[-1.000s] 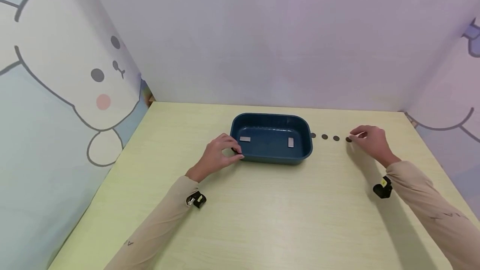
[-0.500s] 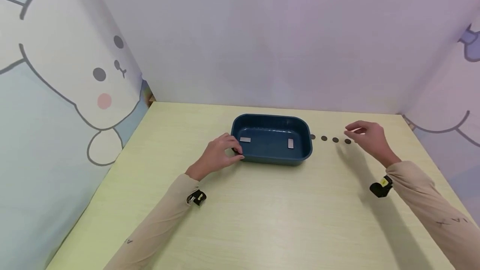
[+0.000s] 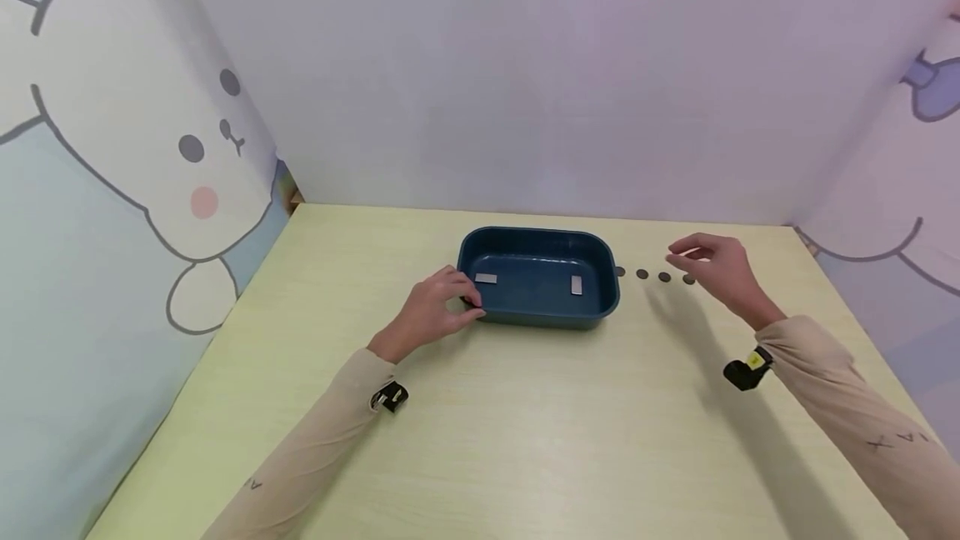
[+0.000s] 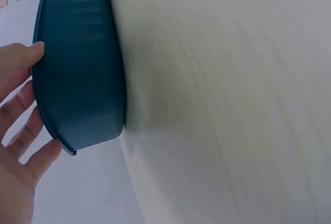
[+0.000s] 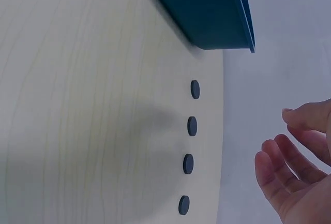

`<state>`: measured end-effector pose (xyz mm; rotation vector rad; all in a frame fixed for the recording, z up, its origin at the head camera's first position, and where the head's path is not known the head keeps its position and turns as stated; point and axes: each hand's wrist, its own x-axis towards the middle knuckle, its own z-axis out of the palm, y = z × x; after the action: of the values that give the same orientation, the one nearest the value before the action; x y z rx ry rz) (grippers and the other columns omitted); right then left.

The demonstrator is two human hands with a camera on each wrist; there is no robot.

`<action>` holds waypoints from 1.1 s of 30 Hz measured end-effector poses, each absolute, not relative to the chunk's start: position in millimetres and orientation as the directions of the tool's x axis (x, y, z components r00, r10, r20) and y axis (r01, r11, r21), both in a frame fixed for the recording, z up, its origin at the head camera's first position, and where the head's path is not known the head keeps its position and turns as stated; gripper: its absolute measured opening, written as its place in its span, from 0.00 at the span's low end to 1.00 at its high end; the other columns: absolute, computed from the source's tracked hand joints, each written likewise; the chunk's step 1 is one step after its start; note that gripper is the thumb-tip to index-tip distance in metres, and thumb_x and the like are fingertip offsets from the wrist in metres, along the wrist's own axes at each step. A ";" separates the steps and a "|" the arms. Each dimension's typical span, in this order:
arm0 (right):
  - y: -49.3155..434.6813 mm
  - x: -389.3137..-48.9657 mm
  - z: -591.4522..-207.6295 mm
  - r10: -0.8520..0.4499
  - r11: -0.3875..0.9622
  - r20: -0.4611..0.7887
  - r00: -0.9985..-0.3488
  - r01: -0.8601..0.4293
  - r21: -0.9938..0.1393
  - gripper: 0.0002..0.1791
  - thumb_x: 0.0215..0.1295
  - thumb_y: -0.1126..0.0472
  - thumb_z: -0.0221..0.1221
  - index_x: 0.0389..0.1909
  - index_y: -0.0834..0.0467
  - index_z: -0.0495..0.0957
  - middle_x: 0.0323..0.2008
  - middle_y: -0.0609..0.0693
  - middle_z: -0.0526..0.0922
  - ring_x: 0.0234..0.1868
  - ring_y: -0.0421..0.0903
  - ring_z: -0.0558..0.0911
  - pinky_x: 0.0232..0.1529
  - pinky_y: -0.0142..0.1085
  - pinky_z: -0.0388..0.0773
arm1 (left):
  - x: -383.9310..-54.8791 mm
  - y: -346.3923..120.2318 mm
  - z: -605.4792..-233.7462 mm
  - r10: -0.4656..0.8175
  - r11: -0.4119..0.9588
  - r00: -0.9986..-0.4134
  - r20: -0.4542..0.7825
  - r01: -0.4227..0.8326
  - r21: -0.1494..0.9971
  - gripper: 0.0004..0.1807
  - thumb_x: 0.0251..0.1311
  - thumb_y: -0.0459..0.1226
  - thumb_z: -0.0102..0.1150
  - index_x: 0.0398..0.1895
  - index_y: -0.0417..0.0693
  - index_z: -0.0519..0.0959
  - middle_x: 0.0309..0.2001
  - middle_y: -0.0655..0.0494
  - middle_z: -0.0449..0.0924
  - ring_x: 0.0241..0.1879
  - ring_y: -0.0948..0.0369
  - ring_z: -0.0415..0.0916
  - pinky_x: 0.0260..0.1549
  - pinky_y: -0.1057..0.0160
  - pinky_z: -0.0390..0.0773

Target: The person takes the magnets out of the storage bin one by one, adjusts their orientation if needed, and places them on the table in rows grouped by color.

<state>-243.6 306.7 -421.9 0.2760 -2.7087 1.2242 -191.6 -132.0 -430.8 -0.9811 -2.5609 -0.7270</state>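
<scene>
Seated near the far edge of the tabletop (image 3: pixel 525 432), about midway between its left and right edges, is a dark blue tray (image 3: pixel 540 321), upright, with its long sides roughly parallel to that far edge. The left hand (image 3: pixel 429 312) is clamped on the tray's rim at the near left corner, the thumb at the near side and the fingers over the left side. Inside the tray are two pale rectangular pieces: the left piece (image 3: pixel 486 279) has its length along the tray's long side, the right piece (image 3: pixel 577 285) has its length across it.

Four dark round discs (image 3: pixel 642 274) lie flat and apart from one another in a row, extending from just beside the tray's right side towards the tabletop's far right corner. The right hand (image 3: pixel 723 267) is raised off the tabletop near the right end of this row, its fingers gently bent and its thumb and fingertips apart; in the head view it partly hides the last disc. The hands are well apart, one on either side of the tray's centre. A black device (image 3: pixel 392 397) is worn at the left wrist. Beyond the far edge stands a pale backdrop (image 3: pixel 525 90).
</scene>
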 end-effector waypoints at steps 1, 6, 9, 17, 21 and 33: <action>305.1 -243.9 -421.6 -0.102 0.643 0.209 -0.973 -0.225 -0.733 0.17 0.61 0.54 0.63 0.43 0.63 0.81 0.36 0.56 0.84 0.27 0.34 0.80 0.27 0.32 0.74 | -191.5 -132.3 -431.0 0.531 0.635 -0.721 0.446 0.687 0.354 0.05 0.51 0.40 0.70 0.27 0.52 0.83 0.33 0.62 0.79 0.36 0.63 0.68 0.30 0.59 0.77; 299.3 -244.4 -421.2 -0.108 0.628 0.196 -0.975 -0.220 -0.747 0.18 0.61 0.53 0.63 0.44 0.62 0.80 0.36 0.56 0.83 0.27 0.35 0.80 0.28 0.36 0.78 | -190.7 -132.4 -432.6 0.522 0.626 -0.720 0.458 0.688 0.367 0.05 0.51 0.40 0.71 0.27 0.52 0.83 0.33 0.60 0.79 0.36 0.62 0.69 0.31 0.57 0.77; 295.6 -244.3 -421.2 -0.119 0.614 0.199 -0.973 -0.230 -0.756 0.17 0.61 0.53 0.63 0.44 0.62 0.80 0.36 0.56 0.83 0.27 0.35 0.80 0.28 0.37 0.78 | -189.9 -132.2 -434.3 0.518 0.629 -0.717 0.467 0.689 0.360 0.05 0.50 0.40 0.71 0.27 0.52 0.83 0.34 0.60 0.80 0.37 0.62 0.70 0.32 0.58 0.77; 282.3 -241.9 -417.0 -0.141 0.582 0.197 -0.970 -0.243 -0.776 0.16 0.61 0.53 0.63 0.43 0.61 0.81 0.36 0.54 0.84 0.29 0.38 0.81 0.29 0.33 0.76 | -189.9 -132.9 -437.0 0.512 0.633 -0.706 0.489 0.695 0.341 0.05 0.50 0.40 0.71 0.26 0.53 0.83 0.34 0.61 0.80 0.38 0.63 0.70 0.33 0.65 0.75; 274.7 -239.7 -413.5 -0.163 0.559 0.197 -0.967 -0.255 -0.789 0.16 0.61 0.55 0.63 0.43 0.62 0.80 0.37 0.56 0.84 0.27 0.38 0.82 0.29 0.33 0.76 | -191.1 -133.6 -438.3 0.511 0.628 -0.703 0.494 0.698 0.344 0.05 0.50 0.40 0.71 0.26 0.54 0.83 0.34 0.62 0.80 0.38 0.63 0.70 0.34 0.64 0.75; 253.0 -239.2 -408.5 -0.213 0.543 0.185 -0.959 -0.274 -0.794 0.16 0.62 0.55 0.62 0.43 0.63 0.80 0.40 0.59 0.82 0.29 0.44 0.84 0.31 0.31 0.74 | -191.1 -133.5 -438.8 0.498 0.633 -0.715 0.491 0.687 0.357 0.05 0.51 0.41 0.70 0.27 0.55 0.82 0.35 0.63 0.79 0.39 0.64 0.70 0.35 0.64 0.75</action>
<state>-239.2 253.0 -408.5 0.4261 -2.7006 1.4072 -191.1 -133.5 -438.8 -0.9468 -2.5100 -0.7586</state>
